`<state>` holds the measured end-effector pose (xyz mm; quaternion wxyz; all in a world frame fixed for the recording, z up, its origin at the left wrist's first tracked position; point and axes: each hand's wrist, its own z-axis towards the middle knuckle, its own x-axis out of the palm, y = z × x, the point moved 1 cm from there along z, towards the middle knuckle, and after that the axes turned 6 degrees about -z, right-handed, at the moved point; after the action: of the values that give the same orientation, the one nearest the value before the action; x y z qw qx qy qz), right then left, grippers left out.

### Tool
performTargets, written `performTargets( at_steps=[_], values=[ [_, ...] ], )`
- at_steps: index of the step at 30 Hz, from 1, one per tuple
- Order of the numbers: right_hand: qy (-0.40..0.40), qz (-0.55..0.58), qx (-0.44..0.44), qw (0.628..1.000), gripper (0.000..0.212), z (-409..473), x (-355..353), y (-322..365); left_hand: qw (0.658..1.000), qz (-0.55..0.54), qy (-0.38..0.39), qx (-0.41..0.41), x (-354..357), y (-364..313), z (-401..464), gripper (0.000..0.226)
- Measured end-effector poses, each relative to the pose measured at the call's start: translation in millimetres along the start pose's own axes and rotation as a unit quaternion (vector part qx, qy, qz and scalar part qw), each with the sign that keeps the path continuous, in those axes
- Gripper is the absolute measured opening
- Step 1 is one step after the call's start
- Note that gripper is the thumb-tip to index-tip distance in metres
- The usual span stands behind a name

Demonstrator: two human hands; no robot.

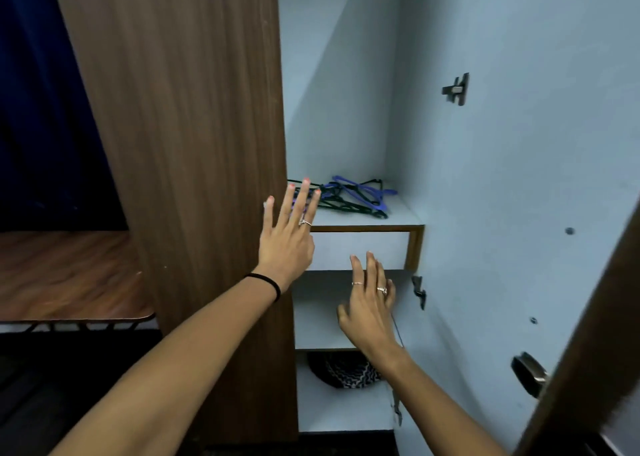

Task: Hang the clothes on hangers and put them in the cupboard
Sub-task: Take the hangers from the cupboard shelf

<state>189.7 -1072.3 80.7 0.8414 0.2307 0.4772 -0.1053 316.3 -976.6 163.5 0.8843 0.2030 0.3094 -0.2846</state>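
A pile of blue and black plastic hangers point(353, 197) lies on a pale shelf point(398, 215) inside the open cupboard. My left hand point(287, 234) is stretched out with straight, spread fingers, its fingertips just in front of the left end of the pile, holding nothing. My right hand point(369, 308) is lower, fingers straight and spread, in front of the white drawer front point(360, 249) below the shelf, holding nothing. No clothes are in view.
The closed wooden cupboard door point(180, 144) stands at the left. The open door's pale inner face point(519, 213) with its metal handle point(528, 374) is at the right. A dark patterned object point(341, 372) sits on a lower shelf. A wooden table point(69, 282) is at the far left.
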Motion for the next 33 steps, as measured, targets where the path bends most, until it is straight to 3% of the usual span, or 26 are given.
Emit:
performTargets(
  at_steps=[3,9,17,19,22,25,30,33],
  values=[
    [0.018,0.019,-0.027,0.999,0.091,38,13,29,0.999,0.020,0.000,-0.036,11,41,10,0.085],
    [0.070,0.111,0.037,0.991,0.099,107,41,79,0.999,0.033,-0.006,-0.022,39,85,55,0.081],
    [0.076,0.172,0.023,0.982,0.106,211,67,124,0.998,-0.038,-0.031,-0.031,80,111,139,0.081],
    [0.073,0.243,0.041,0.966,0.108,232,79,131,0.998,-0.050,-0.034,-0.037,90,112,152,0.081],
    [0.068,0.384,0.102,0.915,0.108,251,91,137,0.995,-0.068,-0.056,-0.051,104,112,160,0.086],
    [0.079,0.442,0.119,0.885,0.105,260,98,137,0.993,-0.084,-0.064,-0.049,115,111,162,0.091],
    [0.081,0.409,0.136,0.899,0.106,254,100,131,0.993,-0.086,-0.040,-0.065,117,101,162,0.107],
    [0.043,0.371,0.111,0.921,0.100,240,97,133,0.991,-0.098,-0.030,-0.090,111,90,154,0.112]
  ],
)
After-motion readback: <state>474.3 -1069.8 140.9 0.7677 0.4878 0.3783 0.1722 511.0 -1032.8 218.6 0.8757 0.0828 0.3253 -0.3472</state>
